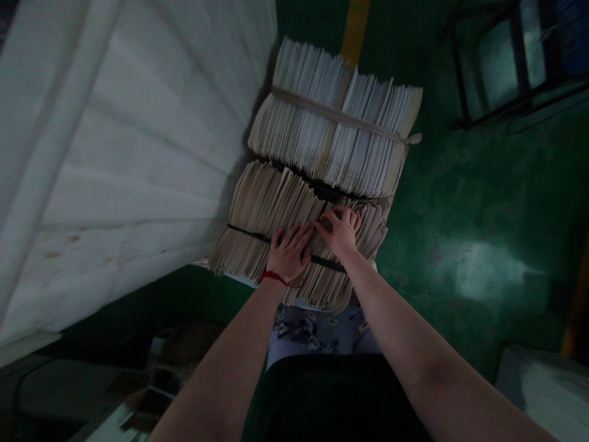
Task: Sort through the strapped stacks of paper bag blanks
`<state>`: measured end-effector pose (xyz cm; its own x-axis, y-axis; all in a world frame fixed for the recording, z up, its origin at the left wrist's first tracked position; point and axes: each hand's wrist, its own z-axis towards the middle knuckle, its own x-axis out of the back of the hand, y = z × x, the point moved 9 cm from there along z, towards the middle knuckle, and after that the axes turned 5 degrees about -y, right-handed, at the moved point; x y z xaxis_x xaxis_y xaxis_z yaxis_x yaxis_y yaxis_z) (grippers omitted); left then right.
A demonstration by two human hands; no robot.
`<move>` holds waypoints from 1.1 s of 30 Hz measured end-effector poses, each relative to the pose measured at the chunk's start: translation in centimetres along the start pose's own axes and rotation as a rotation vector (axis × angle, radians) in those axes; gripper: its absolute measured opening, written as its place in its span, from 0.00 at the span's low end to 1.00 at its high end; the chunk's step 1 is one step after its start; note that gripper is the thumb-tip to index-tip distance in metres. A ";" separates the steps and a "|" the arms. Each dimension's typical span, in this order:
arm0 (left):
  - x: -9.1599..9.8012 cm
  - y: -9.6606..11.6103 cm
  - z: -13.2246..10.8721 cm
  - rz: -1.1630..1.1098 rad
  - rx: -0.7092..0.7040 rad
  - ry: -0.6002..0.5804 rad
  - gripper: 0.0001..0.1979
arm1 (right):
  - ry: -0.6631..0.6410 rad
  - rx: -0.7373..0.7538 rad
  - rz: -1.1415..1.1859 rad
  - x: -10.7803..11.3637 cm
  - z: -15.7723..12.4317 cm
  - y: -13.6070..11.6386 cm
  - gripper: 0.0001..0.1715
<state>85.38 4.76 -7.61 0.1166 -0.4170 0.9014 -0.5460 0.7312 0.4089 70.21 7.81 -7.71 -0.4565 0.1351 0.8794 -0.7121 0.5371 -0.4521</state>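
Observation:
A near bundle of brownish paper or card sheets (pixel 257 202) stands on edge below me, with a dark strap (pixel 327 264) across it. My left hand (pixel 289 253), with a red cord bracelet at the wrist, lies flat over the strap and sheet edges, fingers stretched out. Just right of it, my right hand (pixel 339 232) bends over the top edges, thumb and fingers curled in on a few sheets. Its fingertips are partly hidden, so the exact grip is hard to see. Beyond lies a second bundle of paler sheets (pixel 304 138), tied with a light band (pixel 340 115).
A large white wrapped surface (pixel 151 141) rises close on the left. The floor (pixel 451 202) is green with a yellow line (pixel 355 31). A dark metal frame (pixel 519 61) stands at upper right, a pale box-like object (pixel 543 387) at lower right.

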 end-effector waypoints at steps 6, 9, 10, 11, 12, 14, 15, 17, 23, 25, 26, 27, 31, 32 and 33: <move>0.1 0.0 0.0 -0.005 0.000 -0.003 0.27 | 0.004 0.002 -0.001 0.3 -0.1 -0.2 0.12; 0.1 0.1 -0.1 -0.006 -0.008 -0.001 0.27 | -0.010 -0.014 0.016 0.2 -0.1 -0.2 0.11; 0.1 0.1 -0.1 -0.005 -0.007 0.000 0.27 | -0.010 -0.026 0.019 0.1 0.0 -0.2 0.10; 0.1 0.0 -0.1 -0.004 -0.006 0.001 0.27 | -0.006 -0.041 0.020 0.1 0.0 -0.3 0.10; 0.1 0.0 -0.1 -0.003 -0.004 0.000 0.26 | 0.003 -0.059 0.019 0.0 0.0 -0.3 0.10; 0.0 0.0 -0.1 0.000 -0.002 -0.004 0.26 | 0.027 -0.101 0.015 -0.1 0.1 -0.4 0.12; 0.0 0.0 -0.1 0.001 0.000 -0.006 0.26 | 0.036 -0.116 0.014 -0.1 0.1 -0.5 0.13; -0.1 -0.1 0.0 0.001 0.005 -0.009 0.26 | 0.038 -0.117 0.010 -0.1 0.2 -0.8 0.13; -0.1 0.0 0.0 0.006 -0.001 -0.007 0.26 | -0.017 0.010 -0.025 0.3 0.0 -1.0 0.08; -0.1 0.0 0.0 0.004 -0.001 -0.004 0.26 | -0.025 0.041 -0.024 0.4 -0.1 -0.8 0.10; -0.1 0.0 0.0 0.003 0.001 -0.003 0.27 | -0.024 0.042 -0.020 0.4 -0.1 -0.7 0.11; -0.1 0.0 0.0 0.001 0.002 -0.003 0.27 | -0.020 0.034 -0.015 0.4 0.0 -0.5 0.12; -0.1 0.0 0.0 -0.007 0.004 -0.003 0.28 | 0.001 -0.011 -0.001 0.1 0.2 -0.2 0.14; -0.1 0.0 0.0 -0.009 0.004 -0.003 0.28 | 0.003 -0.012 0.002 0.1 0.2 -0.2 0.14; -0.1 0.0 0.0 -0.010 0.005 -0.004 0.28 | 0.004 -0.011 0.007 0.0 0.3 -0.2 0.14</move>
<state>85.39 4.82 -7.70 0.1190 -0.4266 0.8966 -0.5492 0.7240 0.4173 70.19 7.50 -7.65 -0.4591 0.1419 0.8770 -0.7034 0.5450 -0.4564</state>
